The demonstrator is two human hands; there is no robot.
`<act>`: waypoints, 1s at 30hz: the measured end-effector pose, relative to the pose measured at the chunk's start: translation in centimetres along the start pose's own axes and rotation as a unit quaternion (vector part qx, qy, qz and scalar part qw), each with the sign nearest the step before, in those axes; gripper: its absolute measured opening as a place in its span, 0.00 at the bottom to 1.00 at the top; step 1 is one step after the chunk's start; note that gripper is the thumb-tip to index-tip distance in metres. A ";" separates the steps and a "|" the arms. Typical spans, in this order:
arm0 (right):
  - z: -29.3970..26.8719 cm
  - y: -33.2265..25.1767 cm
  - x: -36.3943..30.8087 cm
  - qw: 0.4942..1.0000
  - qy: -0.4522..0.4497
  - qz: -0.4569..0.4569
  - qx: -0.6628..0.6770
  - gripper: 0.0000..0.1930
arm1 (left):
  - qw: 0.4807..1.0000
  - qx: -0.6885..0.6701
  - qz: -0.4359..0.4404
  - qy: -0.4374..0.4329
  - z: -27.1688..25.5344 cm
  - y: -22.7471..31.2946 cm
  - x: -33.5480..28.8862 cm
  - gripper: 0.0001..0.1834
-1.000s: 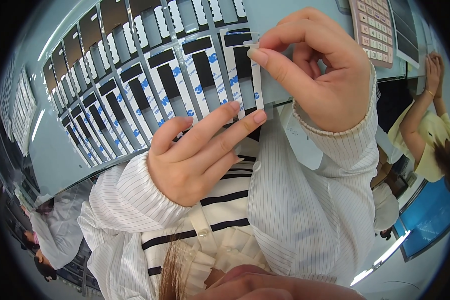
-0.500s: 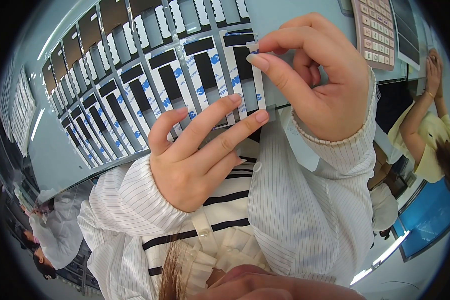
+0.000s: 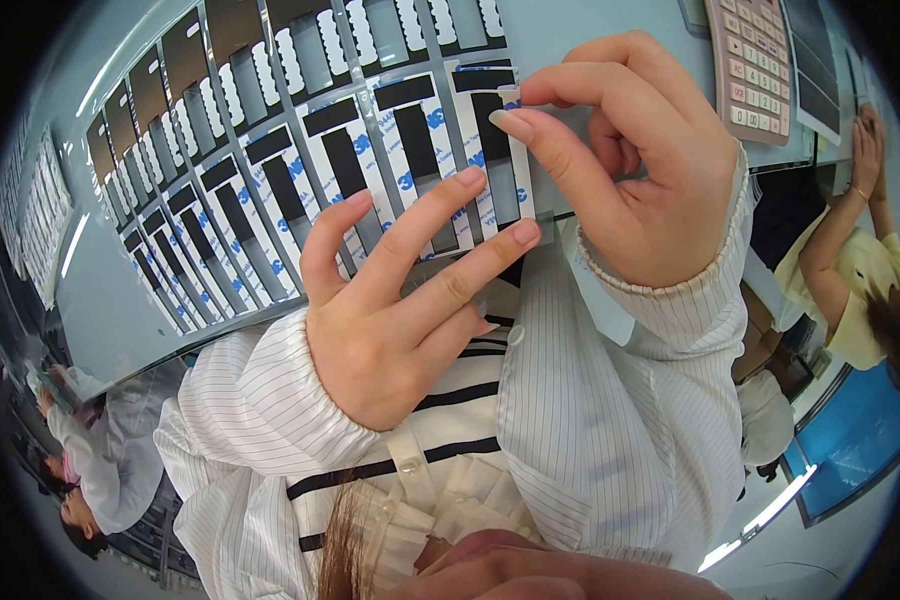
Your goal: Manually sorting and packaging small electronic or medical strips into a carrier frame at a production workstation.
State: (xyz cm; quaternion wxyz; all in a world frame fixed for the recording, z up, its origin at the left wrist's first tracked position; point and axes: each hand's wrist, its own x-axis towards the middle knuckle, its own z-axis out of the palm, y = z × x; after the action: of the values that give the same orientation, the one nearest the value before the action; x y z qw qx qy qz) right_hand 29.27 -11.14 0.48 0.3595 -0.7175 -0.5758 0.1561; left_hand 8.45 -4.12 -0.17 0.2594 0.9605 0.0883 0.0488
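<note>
A row of black T-shaped pieces lies in front of me, framed by white adhesive backing strips with blue print. My left hand rests palm down over the near edge of the row, fingers spread. Its index and middle fingertips press near the lower ends of the two rightmost pieces. At the right end, my right hand curls its thumb and index finger together at the upper edge of the last piece, pinching a small pale tab. The fingertips partly hide this tab.
Beyond lies another row of black pieces with wavy white strips. A pink calculator sits to the right on the grey table. White sheets are at the far left. People sit at both sides, one in a yellow top.
The rows of pieces have shifted slightly right under my hands. My left hand has moved a little with them, while my right hand keeps its pinch at the same corner.
</note>
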 end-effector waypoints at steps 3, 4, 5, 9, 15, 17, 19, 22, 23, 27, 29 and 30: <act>-0.2 -0.2 0.1 0.999 -0.003 -0.024 -0.029 0.08 | 1.000 -0.001 0.006 -0.002 -0.1 -0.1 0.2 0.11; -0.1 -0.2 0.1 0.999 -0.001 -0.029 -0.036 0.08 | 1.000 -0.002 0.006 -0.002 -0.2 -0.1 0.3 0.11; -0.1 -0.2 0.2 0.999 -0.002 -0.029 -0.036 0.08 | 1.000 -0.004 0.007 -0.003 -0.3 -0.2 0.3 0.12; 0.2 0.6 0.2 0.997 0.015 -0.064 -0.048 0.08 | 1.000 -0.005 0.005 -0.010 -0.6 -0.1 0.4 0.12; 1.1 2.2 0.1 0.978 0.087 -0.161 -0.099 0.09 | 1.000 -0.010 0.000 -0.008 -0.5 -0.1 0.4 0.12; 1.0 1.5 -0.2 0.976 0.092 -0.151 -0.124 0.10 | 1.000 -0.008 0.002 -0.006 -0.3 -0.2 0.4 0.12; 0.8 0.8 -0.5 0.970 0.087 -0.084 -0.212 0.13 | 1.000 -0.006 0.004 -0.003 -0.3 -0.1 0.3 0.12; 0.1 2.0 -1.2 0.980 0.098 -0.097 -0.143 0.16 | 1.000 0.003 0.000 0.000 -0.2 0.0 0.2 0.09; -0.4 2.2 -1.5 0.980 0.098 -0.098 -0.143 0.16 | 1.000 0.003 0.004 0.011 0.0 0.0 0.1 0.09; -1.9 2.0 -3.2 0.978 0.001 -0.140 -0.153 0.24 | 0.999 0.019 0.024 0.013 0.1 -0.2 -0.2 0.08; -1.7 2.2 -4.2 0.975 -0.028 -0.157 -0.157 0.27 | 0.999 0.026 0.031 0.012 0.3 -0.2 -0.2 0.07; -1.4 2.4 -4.7 0.971 -0.031 -0.170 -0.165 0.27 | 0.999 0.033 0.037 0.012 0.3 -0.2 -0.2 0.07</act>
State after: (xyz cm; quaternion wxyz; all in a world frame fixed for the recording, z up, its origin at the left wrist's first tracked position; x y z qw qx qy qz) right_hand 30.58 -16.20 -1.09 0.2395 -0.6535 -0.7178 0.0182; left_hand 8.28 -4.11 -0.53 0.2241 0.9706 0.0575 0.0665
